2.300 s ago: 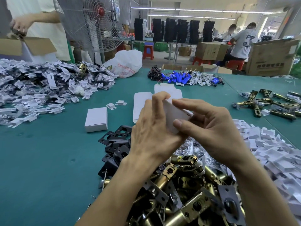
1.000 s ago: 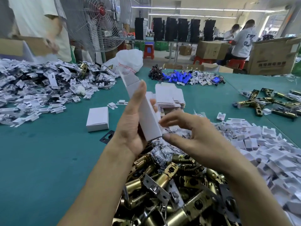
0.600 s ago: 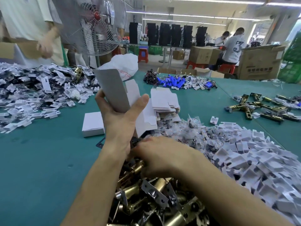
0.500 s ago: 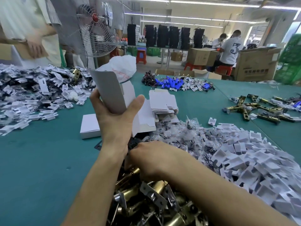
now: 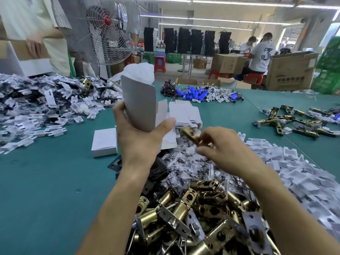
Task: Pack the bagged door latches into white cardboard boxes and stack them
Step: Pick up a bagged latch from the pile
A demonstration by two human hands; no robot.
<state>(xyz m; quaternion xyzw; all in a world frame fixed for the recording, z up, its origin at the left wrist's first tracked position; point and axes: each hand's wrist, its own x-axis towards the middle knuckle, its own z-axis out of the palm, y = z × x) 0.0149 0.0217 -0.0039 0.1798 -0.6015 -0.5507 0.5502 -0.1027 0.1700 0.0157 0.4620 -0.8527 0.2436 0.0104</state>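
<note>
My left hand [image 5: 139, 138] grips an opened white cardboard box [image 5: 139, 105], held upright with its open flap pointing up. My right hand [image 5: 222, 148] pinches a brass door latch [image 5: 191, 136] and holds it just right of the box, above the heap. A pile of brass latches [image 5: 193, 214] lies in front of me on the green table [image 5: 46, 190]. One closed white box [image 5: 104, 141] rests on the table left of my left hand. A stack of flat box blanks [image 5: 185, 113] sits behind my hands.
Small clear bags of parts [image 5: 187, 168] and black plates [image 5: 156, 170] lie under my hands. White card inserts [image 5: 298, 173] heap at the right, more [image 5: 36, 107] at the left. Loose latches [image 5: 294, 122] lie far right. A fan [image 5: 108, 34] and a standing person [image 5: 36, 34] are behind the table.
My right hand dipped into the latch pile, then rose with a brass latch toward the box. My left hand kept the opened box upright.
</note>
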